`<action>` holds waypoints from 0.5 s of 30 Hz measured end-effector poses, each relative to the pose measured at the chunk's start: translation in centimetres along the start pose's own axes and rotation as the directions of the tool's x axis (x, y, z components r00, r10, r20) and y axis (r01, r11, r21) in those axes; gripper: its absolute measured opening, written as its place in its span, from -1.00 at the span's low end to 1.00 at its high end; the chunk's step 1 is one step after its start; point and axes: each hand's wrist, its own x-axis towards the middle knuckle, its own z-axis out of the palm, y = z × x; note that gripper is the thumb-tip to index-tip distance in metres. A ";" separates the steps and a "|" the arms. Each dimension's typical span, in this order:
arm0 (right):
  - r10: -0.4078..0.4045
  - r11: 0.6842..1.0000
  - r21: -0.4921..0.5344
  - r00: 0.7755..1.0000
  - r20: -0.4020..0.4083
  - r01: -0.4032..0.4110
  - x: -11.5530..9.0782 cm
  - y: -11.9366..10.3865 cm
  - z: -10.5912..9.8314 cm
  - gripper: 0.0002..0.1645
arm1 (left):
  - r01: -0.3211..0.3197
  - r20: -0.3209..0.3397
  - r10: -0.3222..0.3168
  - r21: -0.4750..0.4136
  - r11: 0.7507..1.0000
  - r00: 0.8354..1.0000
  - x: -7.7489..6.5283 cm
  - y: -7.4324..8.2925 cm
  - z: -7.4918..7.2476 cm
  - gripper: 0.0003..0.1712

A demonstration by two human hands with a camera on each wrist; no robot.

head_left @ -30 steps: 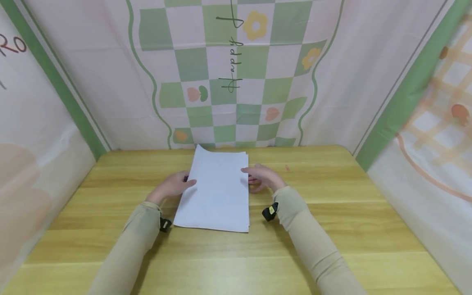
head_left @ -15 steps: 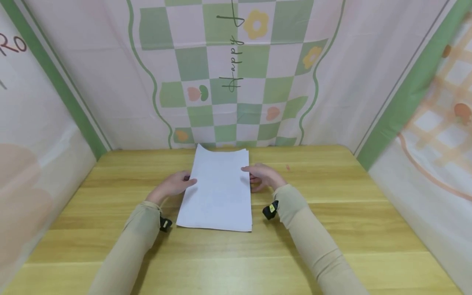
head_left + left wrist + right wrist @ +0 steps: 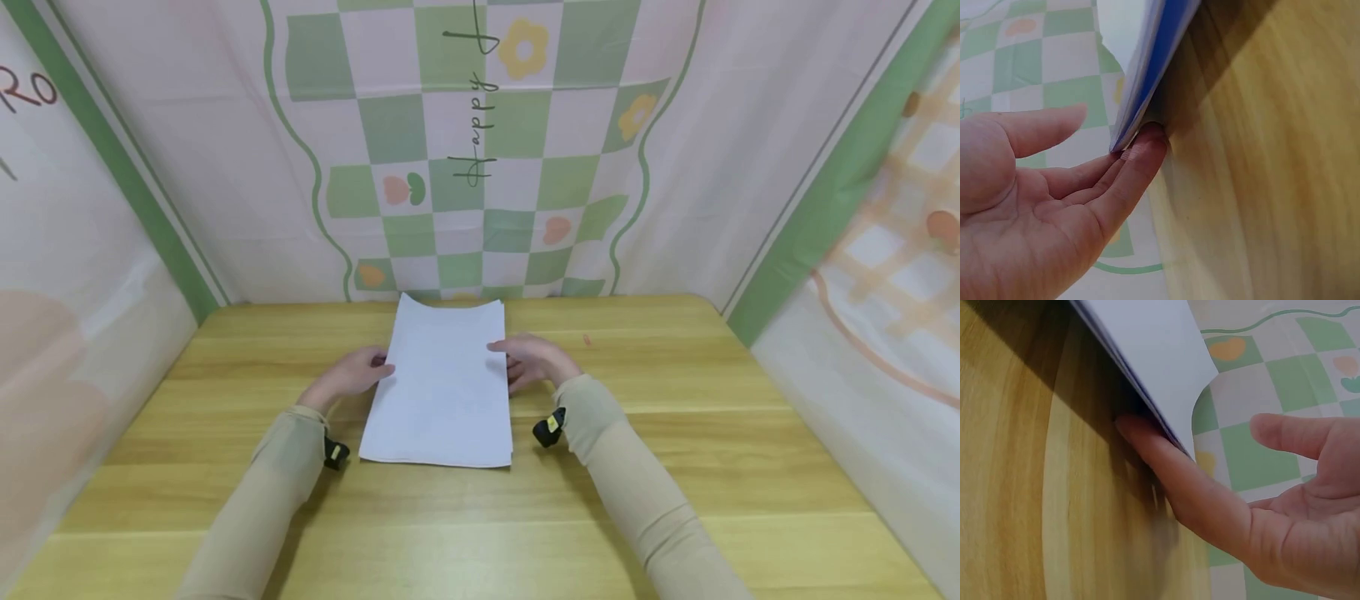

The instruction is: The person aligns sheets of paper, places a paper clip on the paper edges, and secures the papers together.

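Observation:
A stack of white paper sheets (image 3: 446, 387) lies lengthwise between my hands, its far corners curling upward. In the left wrist view a blue layer (image 3: 1163, 53) shows along its underside. My left hand (image 3: 349, 375) is at the left edge; its straight fingers (image 3: 1132, 178) reach under the sheets and touch them, while the thumb is raised apart from the paper. At the right edge is my right hand (image 3: 536, 360). Its extended finger (image 3: 1175, 465) supports the stack from below, with the thumb (image 3: 1285, 432) held off to the side.
The wooden table (image 3: 450, 542) extends around the paper. A checked fabric backdrop (image 3: 450, 183) hangs right behind its far edge, with fabric walls at both sides. A small reddish mark (image 3: 587, 340) shows on the tabletop right of the right hand. Black wrist cameras (image 3: 550, 427) sit beneath both cuffs.
The near end of the paper stack has shifted slightly right, and its far right corner has risen a little. Both hands stay almost where they were.

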 end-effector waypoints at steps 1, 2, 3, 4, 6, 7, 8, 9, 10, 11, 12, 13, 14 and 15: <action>0.000 1.000 0.004 1.000 0.008 0.000 -0.1 0.0 0.0 -0.13 | -0.002 0.001 0.002 -0.002 1.000 1.000 0.0 0.0 0.0 -0.48; -0.002 1.000 0.005 1.000 0.017 0.002 -0.2 0.0 0.0 -0.14 | -0.007 0.002 0.007 -0.005 1.000 1.000 0.0 0.0 0.0 -0.49; -0.004 1.000 0.004 1.000 0.021 0.004 -0.1 0.0 0.0 -0.15 | -0.008 -0.001 0.008 -0.007 1.000 1.000 0.1 0.0 0.0 -0.50; -0.006 1.000 0.006 1.000 0.022 0.006 -0.1 0.0 0.0 -0.17 | -0.012 -0.003 0.012 -0.010 1.000 1.000 0.1 0.0 0.0 -0.51; -0.013 1.000 0.003 1.000 0.023 0.013 0.1 0.1 -0.1 -0.22 | -0.020 -0.009 0.020 -0.012 1.000 1.000 0.1 0.0 0.0 -0.53; -0.019 1.000 -0.002 1.000 0.025 0.019 0.2 0.1 -0.2 -0.25 | -0.019 -0.014 0.018 -0.017 1.000 1.000 0.1 0.0 0.0 -0.53; -0.026 1.000 -0.009 0.999 0.026 0.026 0.4 0.2 -0.2 -0.29 | -0.019 -0.018 0.019 -0.017 1.000 1.000 0.1 0.0 0.0 -0.54; -0.031 0.999 -0.015 0.999 0.026 0.032 0.5 0.2 -0.2 -0.33 | -0.020 -0.021 0.019 -0.017 1.000 1.000 0.1 0.0 0.0 -0.55; -0.036 0.999 -0.024 0.999 0.023 0.036 0.6 0.3 -0.2 -0.37 | -0.020 -0.023 0.020 -0.015 1.000 1.000 0.1 0.0 0.0 -0.55; -0.043 0.998 -0.037 0.999 0.020 0.043 0.6 0.4 -0.2 -0.41 | -0.016 -0.025 0.015 -0.014 1.000 1.000 0.1 0.1 0.1 -0.54; -0.051 0.997 -0.054 0.999 0.017 0.052 0.7 0.4 -0.2 -0.44 | -0.012 -0.026 0.012 -0.008 1.000 1.000 0.1 0.1 0.1 -0.54; -0.062 0.995 -0.074 0.998 0.015 0.063 0.7 0.5 -0.2 -0.48 | -0.007 -0.028 0.007 -0.003 1.000 1.000 0.1 0.2 0.1 -0.54; -0.070 0.994 -0.089 0.997 0.012 0.071 0.8 0.5 -0.2 -0.50 | -0.002 -0.032 0.002 0.001 1.000 0.999 0.2 0.2 0.2 -0.54; -0.077 0.991 -0.107 0.997 0.007 0.078 0.8 0.6 -0.2 -0.52 | 0.003 -0.036 -0.002 0.007 1.000 0.999 0.2 0.2 0.2 -0.53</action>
